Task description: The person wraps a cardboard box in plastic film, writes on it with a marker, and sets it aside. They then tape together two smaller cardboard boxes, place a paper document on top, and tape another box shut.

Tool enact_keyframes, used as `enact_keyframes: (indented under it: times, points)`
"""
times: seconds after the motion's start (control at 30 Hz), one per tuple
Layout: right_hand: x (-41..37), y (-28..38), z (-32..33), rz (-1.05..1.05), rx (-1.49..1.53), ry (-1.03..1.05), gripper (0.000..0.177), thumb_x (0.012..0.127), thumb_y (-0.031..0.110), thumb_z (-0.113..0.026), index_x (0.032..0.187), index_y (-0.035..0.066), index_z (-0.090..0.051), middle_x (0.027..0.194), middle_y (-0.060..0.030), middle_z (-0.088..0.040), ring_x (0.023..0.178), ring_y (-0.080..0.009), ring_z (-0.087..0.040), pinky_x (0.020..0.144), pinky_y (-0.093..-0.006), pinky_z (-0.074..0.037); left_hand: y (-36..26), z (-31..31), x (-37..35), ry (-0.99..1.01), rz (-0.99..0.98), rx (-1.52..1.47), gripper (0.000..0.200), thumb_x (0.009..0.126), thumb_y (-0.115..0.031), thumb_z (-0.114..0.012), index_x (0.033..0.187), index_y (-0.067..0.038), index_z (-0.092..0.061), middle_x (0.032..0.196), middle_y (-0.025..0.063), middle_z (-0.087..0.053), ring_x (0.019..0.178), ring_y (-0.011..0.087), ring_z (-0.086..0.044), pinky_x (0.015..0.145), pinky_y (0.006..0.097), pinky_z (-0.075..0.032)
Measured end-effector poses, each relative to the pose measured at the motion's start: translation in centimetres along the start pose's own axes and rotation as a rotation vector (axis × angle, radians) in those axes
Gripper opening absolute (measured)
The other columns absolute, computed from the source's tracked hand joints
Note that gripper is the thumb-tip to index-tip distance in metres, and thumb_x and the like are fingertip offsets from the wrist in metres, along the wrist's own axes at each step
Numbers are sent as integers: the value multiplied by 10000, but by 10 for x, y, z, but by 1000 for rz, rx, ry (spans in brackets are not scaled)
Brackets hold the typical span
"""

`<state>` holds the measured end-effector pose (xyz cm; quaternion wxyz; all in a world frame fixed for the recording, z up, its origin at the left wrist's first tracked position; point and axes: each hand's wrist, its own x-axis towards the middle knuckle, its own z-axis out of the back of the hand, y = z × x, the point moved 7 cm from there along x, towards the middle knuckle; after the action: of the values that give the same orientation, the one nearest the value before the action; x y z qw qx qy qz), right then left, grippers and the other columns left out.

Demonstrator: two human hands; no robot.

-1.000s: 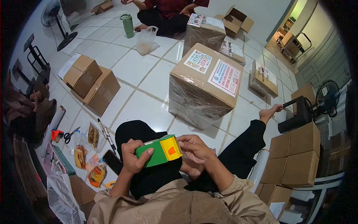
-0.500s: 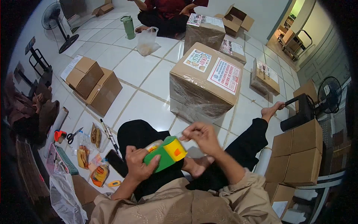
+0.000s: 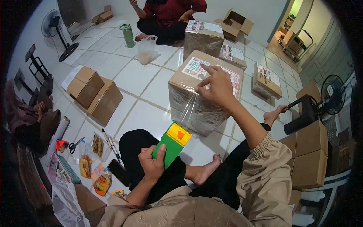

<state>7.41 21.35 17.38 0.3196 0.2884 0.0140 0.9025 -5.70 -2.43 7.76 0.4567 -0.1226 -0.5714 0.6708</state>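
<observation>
My left hand (image 3: 153,162) is wrapped round a green and yellow tape dispenser (image 3: 173,145) above my crossed legs. Clear tape (image 3: 189,109) stretches from the dispenser's yellow end up to my right hand (image 3: 215,85), whose thumb and finger pinch its end. That hand is over the front edge of a large carton (image 3: 200,117) wrapped in clear film, with printed labels on its top.
Smaller cartons (image 3: 104,100) stand at the left. Scissors (image 3: 76,145), a phone (image 3: 119,173), pens and snack packs lie left of my legs. A person (image 3: 170,19) sits at the back near a green tumbler (image 3: 127,36). Stacked cartons (image 3: 308,155) are at the right.
My right hand has moved up and away from the dispenser, drawing out a length of tape toward the large carton. The dispenser is now tilted more upright in my left hand.
</observation>
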Motion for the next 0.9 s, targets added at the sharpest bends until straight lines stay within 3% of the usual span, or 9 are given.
enact_keyframes:
  times: [0.1, 0.17, 0.27, 0.3, 0.37, 0.4, 0.5, 0.83, 0.9]
  points:
    - [-4, -5, -7, -27, -26, 8, 162, 629, 249, -733, 743, 134, -734, 1265, -96, -531, 1157, -287, -451, 953, -460, -333, 11, -7, -2, -5, 42, -20, 390, 848, -238, -598, 546, -8, -508, 441, 91, -406, 405, 157, -329, 469, 303, -275]
    - [-5, -6, -8, -100, -120, 21, 357, 628, 253, -736, 963, 136, -703, 1319, -92, -478, 1164, -285, -450, 994, -459, -304, 15, -10, -2, 15, 87, -24, 414, 859, -260, -577, 552, 1, -482, 456, 68, -379, 441, 136, -308, 491, 316, -262]
    - [-3, -23, 2, -93, -344, -92, 692, 689, 210, -682, 1325, 164, -414, 1410, -91, -349, 1205, -292, -414, 1035, -498, -267, 17, -8, -4, 22, 91, -1, 423, 859, -265, -575, 548, 4, -473, 460, 76, -375, 445, 141, -301, 499, 326, -262]
    - [-7, -24, 3, -95, -342, -97, 692, 689, 210, -682, 1325, 164, -414, 1410, -91, -349, 1205, -292, -414, 1035, -498, -267, 15, -7, -2, 11, 51, 21, 408, 847, -247, -595, 538, -3, -489, 448, 107, -399, 412, 167, -315, 484, 322, -274]
    - [-27, -9, -14, 100, 115, 94, 629, 734, 182, -637, 1323, 150, -415, 1415, -106, -335, 1269, -292, -356, 1050, -522, -239, 22, -9, -2, 24, 48, 22, 409, 846, -249, -596, 538, -2, -487, 448, 106, -396, 413, 167, -310, 486, 325, -271]
    - [-36, 9, -13, 137, -11, 261, 614, 777, 195, -608, 1343, 135, -377, 1419, -114, -325, 1305, -292, -315, 1061, -531, -219, 25, -11, -3, 40, 53, 22, 411, 845, -251, -597, 538, -2, -484, 449, 104, -392, 415, 167, -305, 489, 328, -268]
    - [-40, 2, -24, 147, -216, 243, 622, 798, 223, -598, 1358, 123, -345, 1425, -129, -310, 1313, -304, -301, 1057, -530, -232, 30, -17, -3, 48, 83, 1, 414, 849, -255, -594, 539, -3, -484, 448, 99, -392, 417, 159, -308, 488, 326, -261]
    - [-9, -47, -27, -4, -29, 392, 592, 851, 225, -557, 1391, 203, -317, 1457, -148, -240, 1355, -310, -209, 1069, -578, -137, 7, -43, 28, 26, -25, 22, 394, 863, -235, -584, 558, 4, -516, 454, 112, -444, 390, 176, -376, 471, 308, -307]
    - [7, -71, -23, -28, -59, 402, 557, 863, 240, -549, 1380, 201, -344, 1445, -153, -269, 1352, -305, -223, 1087, -518, -160, 7, -63, 42, 66, 40, -32, 384, 862, -254, -589, 593, 17, -547, 456, 129, -458, 378, 197, -415, 447, 324, -327]
